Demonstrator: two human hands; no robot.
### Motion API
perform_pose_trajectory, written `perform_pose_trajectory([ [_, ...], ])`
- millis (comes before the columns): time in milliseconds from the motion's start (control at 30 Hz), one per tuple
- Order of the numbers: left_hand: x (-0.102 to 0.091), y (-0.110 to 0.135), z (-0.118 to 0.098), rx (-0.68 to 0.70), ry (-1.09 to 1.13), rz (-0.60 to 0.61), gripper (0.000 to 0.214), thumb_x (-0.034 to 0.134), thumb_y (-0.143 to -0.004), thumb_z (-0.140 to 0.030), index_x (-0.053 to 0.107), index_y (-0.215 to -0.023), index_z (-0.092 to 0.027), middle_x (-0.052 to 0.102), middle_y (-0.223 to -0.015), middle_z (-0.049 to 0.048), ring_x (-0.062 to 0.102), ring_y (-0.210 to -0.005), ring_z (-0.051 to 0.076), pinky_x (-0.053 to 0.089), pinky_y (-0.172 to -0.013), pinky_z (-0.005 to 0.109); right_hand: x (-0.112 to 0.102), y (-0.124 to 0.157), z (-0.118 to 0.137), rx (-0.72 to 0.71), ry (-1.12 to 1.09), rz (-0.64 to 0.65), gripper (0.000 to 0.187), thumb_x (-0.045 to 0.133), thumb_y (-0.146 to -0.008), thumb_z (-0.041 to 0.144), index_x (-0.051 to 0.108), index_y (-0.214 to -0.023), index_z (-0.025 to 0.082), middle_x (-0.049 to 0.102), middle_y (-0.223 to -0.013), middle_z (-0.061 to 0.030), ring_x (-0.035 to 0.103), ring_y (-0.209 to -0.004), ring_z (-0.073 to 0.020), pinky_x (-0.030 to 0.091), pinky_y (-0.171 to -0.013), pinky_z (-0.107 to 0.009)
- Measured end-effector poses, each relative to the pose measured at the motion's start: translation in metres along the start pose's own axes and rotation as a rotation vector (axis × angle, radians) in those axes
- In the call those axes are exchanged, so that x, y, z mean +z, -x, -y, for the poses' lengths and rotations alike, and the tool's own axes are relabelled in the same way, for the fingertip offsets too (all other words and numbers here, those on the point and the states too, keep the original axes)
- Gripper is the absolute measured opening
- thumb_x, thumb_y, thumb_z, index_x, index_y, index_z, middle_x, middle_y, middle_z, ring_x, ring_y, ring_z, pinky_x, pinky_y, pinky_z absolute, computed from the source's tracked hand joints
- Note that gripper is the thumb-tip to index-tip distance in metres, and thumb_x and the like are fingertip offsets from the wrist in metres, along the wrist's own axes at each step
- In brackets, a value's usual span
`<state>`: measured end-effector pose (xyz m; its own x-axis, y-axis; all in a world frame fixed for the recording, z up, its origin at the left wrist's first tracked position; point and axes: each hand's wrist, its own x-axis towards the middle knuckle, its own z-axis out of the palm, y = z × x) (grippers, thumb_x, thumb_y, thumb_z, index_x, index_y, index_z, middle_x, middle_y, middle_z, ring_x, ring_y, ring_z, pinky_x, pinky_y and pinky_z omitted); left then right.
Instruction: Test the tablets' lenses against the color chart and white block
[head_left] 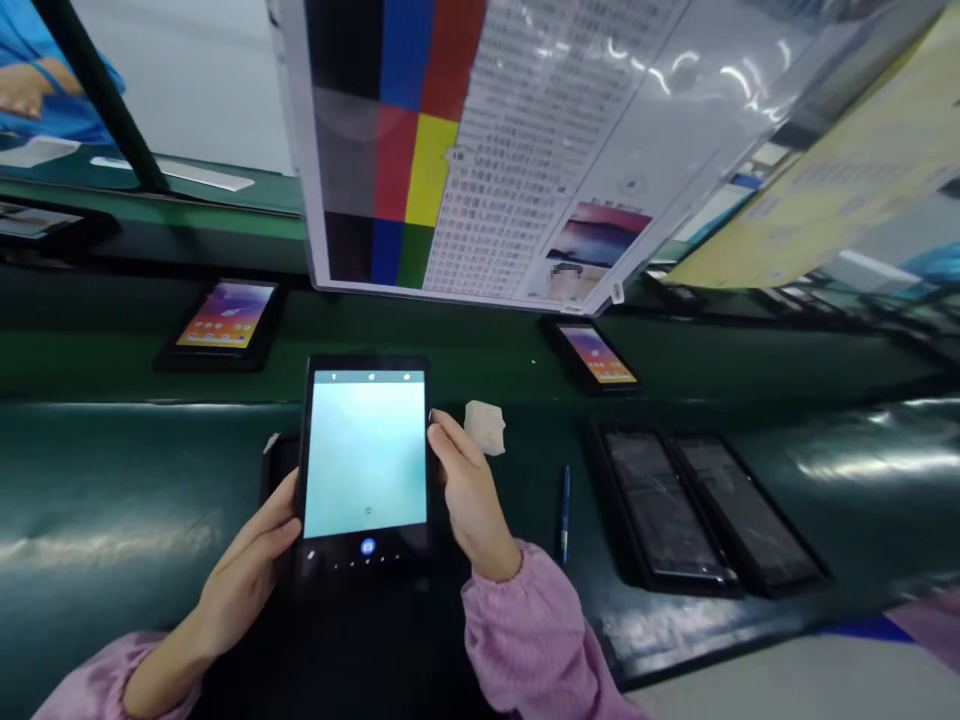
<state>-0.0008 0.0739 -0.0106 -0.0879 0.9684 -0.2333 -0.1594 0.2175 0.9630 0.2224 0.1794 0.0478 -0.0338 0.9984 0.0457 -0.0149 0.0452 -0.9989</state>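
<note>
I hold a black tablet point(366, 462) upright in front of me, its screen lit pale teal with a camera button at the bottom. My left hand point(251, 570) grips its lower left edge. Fingers of my right hand point(466, 495) curl against its right edge, near the top. Both wrists wear pink sleeves. A small crumpled white cloth point(485, 427) lies on the green mat just right of my right hand. A blue pen point(565, 512) lies further right.
A colour test chart point(480, 140) hangs overhead. Two dark tablets point(705, 510) lie side by side at right. Lit tablets rest on the far belt at left point(225, 318) and right point(598, 355). Another person in blue point(37, 80) is at far left.
</note>
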Motion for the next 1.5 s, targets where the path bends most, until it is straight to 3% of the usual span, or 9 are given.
perform_pose_trajectory([
  [67,-0.014,0.002,0.019,-0.072,0.002,-0.017,0.059,0.054,-0.102,-0.048,0.05,-0.157,-0.028,0.049,-0.16,0.0021,0.044,-0.149,0.031,0.042,-0.12,0.043,-0.019,-0.015,-0.009,-0.071,0.167,0.045,0.042,0.056,-0.1,0.05,0.073,-0.128,0.024,0.077,-0.114,-0.0072,0.074,-0.099,-0.0245,0.063,-0.076,-0.036],
  [167,-0.03,0.012,0.033,-0.155,-0.089,-0.031,0.053,0.053,-0.103,-0.052,0.056,-0.152,-0.032,0.054,-0.156,-0.0003,0.045,-0.148,0.033,0.044,-0.12,0.049,-0.055,-0.04,-0.023,-0.164,0.505,-0.166,0.048,0.053,-0.099,0.045,0.065,-0.137,0.017,0.069,-0.128,-0.0134,0.063,-0.114,-0.03,0.055,-0.102,-0.053],
  [333,-0.039,0.03,0.024,-0.288,-0.232,-0.026,0.049,0.051,-0.102,-0.058,0.061,-0.146,-0.04,0.051,-0.159,-0.0054,0.037,-0.152,0.038,0.032,-0.124,0.063,-0.094,-0.057,-0.044,0.081,0.98,-0.169,0.072,0.061,-0.093,0.056,0.054,-0.146,0.009,0.052,-0.143,-0.0234,0.048,-0.135,-0.0428,0.041,-0.114,-0.062],
  [433,-0.037,0.032,0.008,-0.314,-0.318,-0.016,0.051,0.051,-0.102,-0.059,0.057,-0.15,-0.043,0.049,-0.162,-0.0042,0.035,-0.154,0.039,0.028,-0.124,0.066,-0.094,-0.056,-0.048,0.229,0.935,-0.022,0.064,0.062,-0.092,0.062,0.06,-0.135,0.014,0.05,-0.143,-0.0211,0.063,-0.117,-0.0377,0.053,-0.099,-0.054],
  [567,-0.028,0.033,-0.005,-0.339,-0.425,0.016,0.066,0.055,-0.099,-0.059,0.034,-0.161,-0.052,0.029,-0.173,-0.0074,0.02,-0.159,0.039,0.021,-0.122,0.07,-0.085,-0.055,-0.049,0.205,0.773,0.033,0.049,0.069,-0.091,0.054,0.059,-0.122,0.018,0.063,-0.125,-0.013,0.07,-0.092,-0.0262,0.055,-0.078,-0.043],
  [667,-0.021,0.035,-0.006,-0.288,-0.412,0.048,0.079,0.063,-0.096,-0.055,0.025,-0.165,-0.048,0.021,-0.176,-0.0032,0.014,-0.16,0.039,0.021,-0.123,0.067,-0.075,-0.055,-0.054,0.17,0.594,0.035,0.045,0.071,-0.091,0.046,0.056,-0.124,0.019,0.071,-0.112,-0.0088,0.071,-0.092,-0.0248,0.055,-0.076,-0.04],
  [900,-0.006,0.034,-0.01,-0.318,-0.414,0.009,0.088,0.068,-0.094,-0.057,0.019,-0.166,-0.045,0.023,-0.176,0.0007,0.017,-0.161,0.035,0.017,-0.126,0.06,-0.047,-0.044,-0.06,0.138,0.048,0.072,0.061,0.078,-0.084,0.04,0.052,-0.138,0.028,0.066,-0.13,-0.0089,0.072,-0.107,-0.0268,0.065,-0.075,-0.038],
  [1167,-0.033,0.028,0.015,-0.319,-0.422,0.098,0.099,0.078,-0.088,-0.052,0.016,-0.165,-0.048,0.02,-0.177,0.002,0.021,-0.16,0.04,0.038,-0.121,0.059,-0.043,-0.027,-0.07,-0.004,0.103,0.084,0.048,0.09,-0.077,0.041,0.061,-0.112,0.027,0.073,-0.12,-0.0057,0.071,-0.11,-0.0259,0.061,-0.091,-0.042],
  [1500,-0.01,0.03,0.003,-0.24,-0.531,0.024,0.102,0.078,-0.087,-0.053,0.016,-0.166,-0.041,0.027,-0.173,0.0127,0.018,-0.161,0.04,0.018,-0.125,0.069,-0.038,-0.025,-0.069,-0.071,0.196,0.095,0.039,0.088,-0.077,0.029,0.056,-0.097,0.026,0.073,-0.105,-0.002,0.072,-0.1,-0.0226,0.06,-0.08,-0.035],
])
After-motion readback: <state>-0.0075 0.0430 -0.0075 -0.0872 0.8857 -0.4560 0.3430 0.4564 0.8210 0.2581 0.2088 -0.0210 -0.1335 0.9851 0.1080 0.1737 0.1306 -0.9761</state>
